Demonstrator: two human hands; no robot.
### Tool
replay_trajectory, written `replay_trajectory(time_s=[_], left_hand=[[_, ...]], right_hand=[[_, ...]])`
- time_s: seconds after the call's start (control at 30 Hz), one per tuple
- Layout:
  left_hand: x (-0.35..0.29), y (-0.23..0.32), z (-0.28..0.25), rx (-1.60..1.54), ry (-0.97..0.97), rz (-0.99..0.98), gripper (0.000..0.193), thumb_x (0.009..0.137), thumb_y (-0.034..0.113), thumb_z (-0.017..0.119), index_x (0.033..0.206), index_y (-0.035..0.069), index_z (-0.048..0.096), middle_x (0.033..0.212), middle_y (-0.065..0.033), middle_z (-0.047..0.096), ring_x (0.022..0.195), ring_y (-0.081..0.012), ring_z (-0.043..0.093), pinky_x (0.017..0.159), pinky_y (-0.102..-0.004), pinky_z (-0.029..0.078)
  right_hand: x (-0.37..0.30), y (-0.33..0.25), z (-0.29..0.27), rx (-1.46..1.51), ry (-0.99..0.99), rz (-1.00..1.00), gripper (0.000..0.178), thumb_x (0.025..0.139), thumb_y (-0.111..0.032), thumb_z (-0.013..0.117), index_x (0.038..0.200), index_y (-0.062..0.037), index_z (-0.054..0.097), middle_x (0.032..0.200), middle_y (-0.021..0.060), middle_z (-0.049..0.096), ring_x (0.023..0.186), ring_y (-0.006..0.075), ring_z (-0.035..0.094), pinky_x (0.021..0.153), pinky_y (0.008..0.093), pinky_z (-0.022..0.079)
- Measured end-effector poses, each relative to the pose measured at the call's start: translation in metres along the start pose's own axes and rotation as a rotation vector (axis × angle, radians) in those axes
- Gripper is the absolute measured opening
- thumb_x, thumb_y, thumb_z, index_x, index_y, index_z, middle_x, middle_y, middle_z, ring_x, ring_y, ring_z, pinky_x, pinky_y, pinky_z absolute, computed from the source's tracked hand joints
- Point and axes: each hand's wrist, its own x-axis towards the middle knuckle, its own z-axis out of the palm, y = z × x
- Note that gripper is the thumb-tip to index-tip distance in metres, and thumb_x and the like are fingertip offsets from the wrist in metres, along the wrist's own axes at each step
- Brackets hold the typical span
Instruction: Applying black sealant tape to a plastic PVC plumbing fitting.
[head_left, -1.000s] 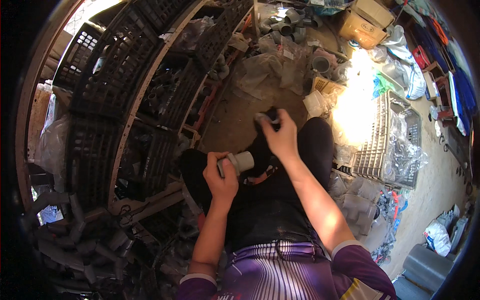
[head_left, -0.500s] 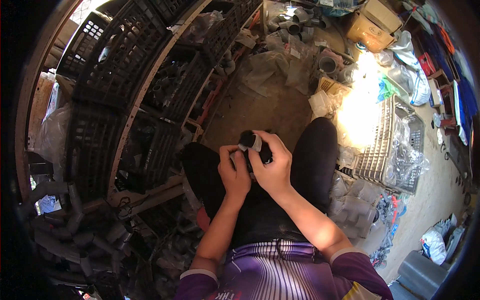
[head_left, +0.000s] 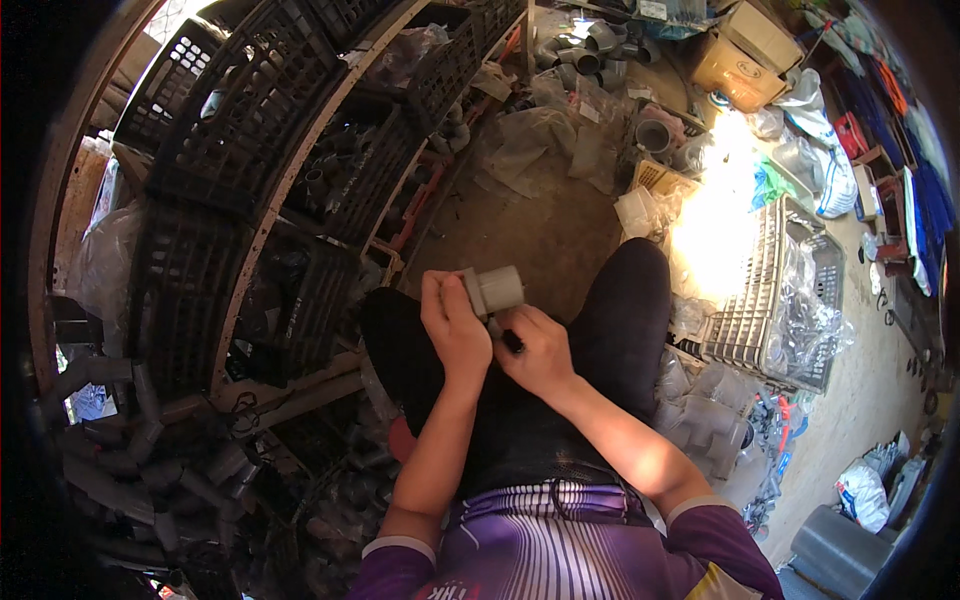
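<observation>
Pipe fitting (head_left: 499, 289) sits at two o'clock of the left hand (head_left: 455, 322), collar clamped in its grip; the right hand (head_left: 542, 353) clasps a black piece (head_left: 513, 341) — slack left grip could drop the fitting.

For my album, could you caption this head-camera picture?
Left hand gripping a grey fitting, right hand curled around a partly hidden dark piece, black crates to the left.
</observation>
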Motion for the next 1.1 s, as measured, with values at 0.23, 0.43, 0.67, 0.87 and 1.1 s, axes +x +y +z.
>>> replay_trajectory(time_s=[0.23, 0.43, 0.67, 0.87, 1.1], left_hand=[[0.0, 0.013, -0.01, -0.215, -0.104, -0.365, 0.031, 0.099, 0.034, 0.035, 0.088, 0.01, 0.052, 0.084, -0.0017, 0.057, 0.071, -0.0094, 0.053, 0.055, -0.026, 0.041], [-0.002, 0.01, -0.008, -0.257, -0.147, -0.338, 0.033, 0.098, 0.039, 0.035, 0.09, 0.013, 0.053, 0.086, -0.0003, 0.059, 0.071, -0.008, 0.055, 0.051, -0.0241, 0.041], [-0.017, 0.001, -0.004, -0.057, -0.096, 0.027, 0.027, 0.096, 0.027, 0.041, 0.087, 0.003, 0.048, 0.073, -0.003, 0.047, 0.069, -0.0108, 0.045, 0.064, -0.0248, 0.038], [-0.028, 0.003, -0.011, 0.029, -0.162, 0.243, 0.027, 0.089, 0.023, 0.053, 0.093, -0.004, 0.05, 0.083, -0.0165, 0.058, 0.07, -0.0177, 0.057, 0.062, -0.0312, 0.045], [-0.031, 0.002, -0.012, -0.114, -0.044, 0.474, 0.037, 0.086, 0.025, 0.061, 0.102, -0.002, 0.044, 0.089, -0.0121, 0.053, 0.077, -0.0184, 0.053, 0.071, -0.0307, 0.045]], right_hand=[[0.011, 0.004, -0.043, 0.304, 0.099, 0.48, 0.014, 0.086, -0.007, 0.066, 0.096, 0.0014, 0.063, 0.085, 0.0053, 0.066, 0.08, 0.0074, 0.057, 0.073, 0.0253, 0.047], [0.019, -0.042, -0.074, 0.849, 0.213, 0.505, 0.018, 0.094, -0.014, 0.056, 0.1, 0.0027, 0.06, 0.093, 0.0013, 0.062, 0.085, 0.0063, 0.052, 0.077, 0.0212, 0.041], [0.031, -0.064, -0.05, -0.004, 0.109, -0.062, 0.04, 0.064, 0.004, 0.076, 0.103, -0.0034, 0.069, 0.088, 0.008, 0.053, 0.071, 0.0185, 0.057, 0.058, 0.0268, 0.046], [0.052, -0.062, -0.056, -0.05, 0.161, 0.012, 0.017, 0.074, -0.011, 0.074, 0.074, -0.0026, 0.06, 0.074, 0.007, 0.056, 0.063, 0.0253, 0.059, 0.055, 0.0338, 0.047], [0.056, -0.063, -0.067, 0.076, 0.038, 0.0, 0.021, 0.073, -0.01, 0.076, 0.07, -0.0014, 0.057, 0.072, 0.0094, 0.056, 0.059, 0.0274, 0.059, 0.052, 0.0346, 0.047]])
